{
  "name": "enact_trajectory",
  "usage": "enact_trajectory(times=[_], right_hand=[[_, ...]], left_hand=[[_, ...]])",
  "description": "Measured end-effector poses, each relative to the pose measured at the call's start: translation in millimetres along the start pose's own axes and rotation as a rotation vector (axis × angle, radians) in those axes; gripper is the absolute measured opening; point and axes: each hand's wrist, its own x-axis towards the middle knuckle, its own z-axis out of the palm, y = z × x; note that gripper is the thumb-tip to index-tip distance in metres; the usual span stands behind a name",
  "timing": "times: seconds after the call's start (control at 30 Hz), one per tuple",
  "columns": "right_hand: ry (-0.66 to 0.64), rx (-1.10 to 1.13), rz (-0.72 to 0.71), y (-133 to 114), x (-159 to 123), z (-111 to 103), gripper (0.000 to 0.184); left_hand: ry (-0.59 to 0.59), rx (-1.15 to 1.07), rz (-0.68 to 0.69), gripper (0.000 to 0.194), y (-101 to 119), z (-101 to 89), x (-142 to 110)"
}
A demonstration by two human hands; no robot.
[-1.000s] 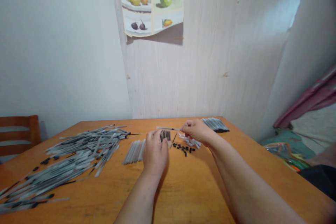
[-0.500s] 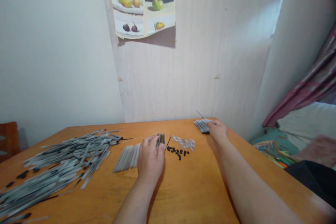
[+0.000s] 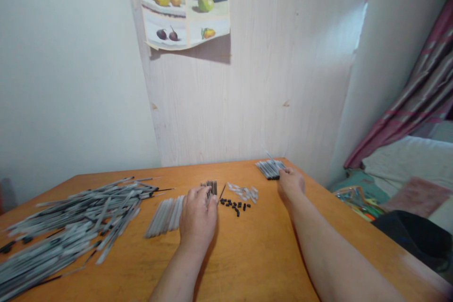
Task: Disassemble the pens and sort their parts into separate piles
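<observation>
My left hand (image 3: 198,214) rests on the table at a row of thin dark rods (image 3: 213,186). Its fingers are bent and closed over the near ends, hiding what they hold, if anything. Left of it lies a row of translucent pen barrels (image 3: 163,217). To its right are small black plugs (image 3: 238,205), clear caps (image 3: 245,192) and one separate dark rod (image 3: 222,191). At the far right corner, my right hand (image 3: 291,182) is closed on a slim pen (image 3: 270,155), tilted above a row of clear pens with black ends (image 3: 267,169).
A large loose heap of slim pens and pen parts (image 3: 88,212) spreads over the left of the wooden table (image 3: 247,255). A wall with a fruit picture (image 3: 187,14) stands behind. Past the right edge are a black bag (image 3: 412,236) and bedding (image 3: 417,160).
The camera view has turned slightly right, so everything sits further left. My right hand has drawn a little back from the pen row with the slim pen. My left hand stays at the dark rods.
</observation>
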Motion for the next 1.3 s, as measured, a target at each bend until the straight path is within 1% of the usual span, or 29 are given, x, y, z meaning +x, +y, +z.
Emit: enact_trajectory(times=[0.4,0.7,1.3], right_hand=[[-0.032,-0.089,0.03,1,-1,9,0.04],[-0.063,-0.182,0.053,1,4,13,0.034],[-0.101,-0.182,0.009,1,9,22,0.037]], left_hand=[[-0.006,0.01,0.004,0.028,0,-1.4,0],[-0.014,0.027,0.013,0.028,-3,0.5,-1],[-0.044,0.045,0.013,0.032,-4,2.7,-2]])
